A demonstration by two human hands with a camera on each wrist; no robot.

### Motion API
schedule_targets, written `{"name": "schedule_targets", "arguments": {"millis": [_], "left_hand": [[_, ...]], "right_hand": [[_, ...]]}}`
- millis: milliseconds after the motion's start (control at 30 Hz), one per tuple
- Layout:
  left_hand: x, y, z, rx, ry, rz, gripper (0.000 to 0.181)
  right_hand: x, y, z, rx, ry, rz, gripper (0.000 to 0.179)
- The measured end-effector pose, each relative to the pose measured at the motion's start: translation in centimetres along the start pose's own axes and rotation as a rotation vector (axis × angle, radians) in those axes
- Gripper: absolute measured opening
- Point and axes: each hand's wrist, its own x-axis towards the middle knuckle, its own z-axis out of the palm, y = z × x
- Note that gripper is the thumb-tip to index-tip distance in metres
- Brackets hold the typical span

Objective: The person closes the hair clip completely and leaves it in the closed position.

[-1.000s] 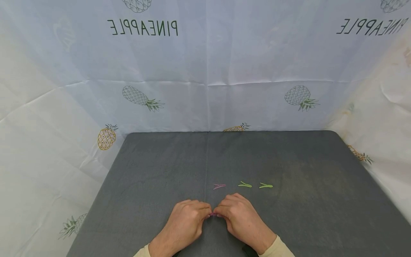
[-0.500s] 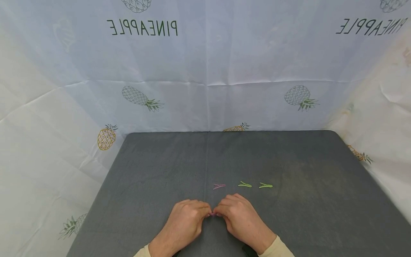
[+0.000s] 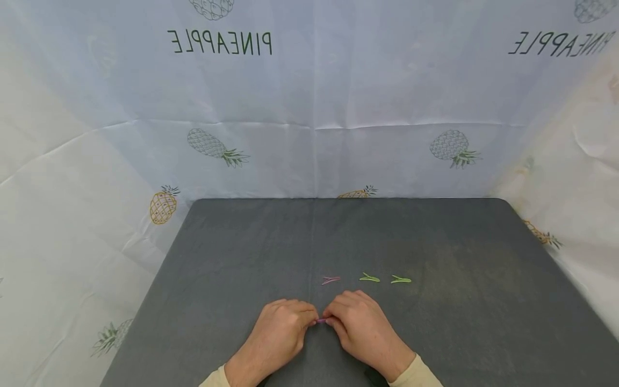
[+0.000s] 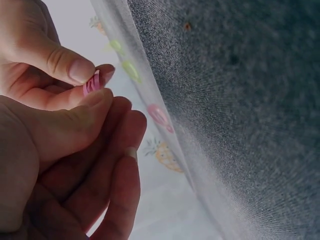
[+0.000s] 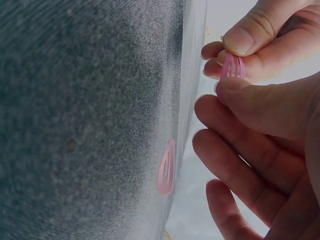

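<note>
Between both hands, low in the middle of the head view, is a pink snap hair clip (image 3: 321, 321). My left hand (image 3: 284, 333) pinches one end between thumb and forefinger. The other end of the clip (image 5: 233, 67) is pinched by the thumb and forefinger of my right hand (image 3: 364, 330); the remaining right fingers (image 5: 240, 150) are loosely bent. Fingertips cover both its ends. Just beyond the hands lies another pink hair clip (image 3: 331, 280), its two arms spread in a V. To its right are two green hair clips, one nearer (image 3: 369, 278) and one farther right (image 3: 401, 279), likewise spread.
A dark grey cloth-covered table (image 3: 242, 242) spreads under the hands. Behind it and along both sides hangs a white curtain (image 3: 271, 161) printed with pineapples. The loose clips lie in a row just past the right hand.
The fingertips have parted slightly, so more of the held pink hair clip shows between them. The head view has shifted a little. The clips on the table stay put.
</note>
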Motion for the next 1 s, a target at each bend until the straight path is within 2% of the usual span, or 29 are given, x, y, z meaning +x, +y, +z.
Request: {"name": "schedule_targets", "arguments": {"millis": [267, 400, 733, 1000], "left_hand": [[0.0, 0.1, -0.4, -0.022, -0.108, -0.05, 0.008], [0.2, 0.2, -0.6, -0.031, -0.136, -0.082, 0.006], [0.7, 0.1, -0.9, -0.041, -0.13, -0.156, 0.007], [0.9, -1.4, -1.2, -0.101, -0.148, -0.242, 0.004]], "right_hand": [[0.3, 0.0, 0.1, -0.024, -0.012, -0.011, 0.014], [0.5, 0.0, 0.1, -0.027, -0.001, -0.032, 0.014], [1.7, -0.1, 0.2, -0.033, -0.03, -0.035, 0.011], [2.6, 0.1, 0.1, -0.039, -0.036, -0.033, 0.007]]}}
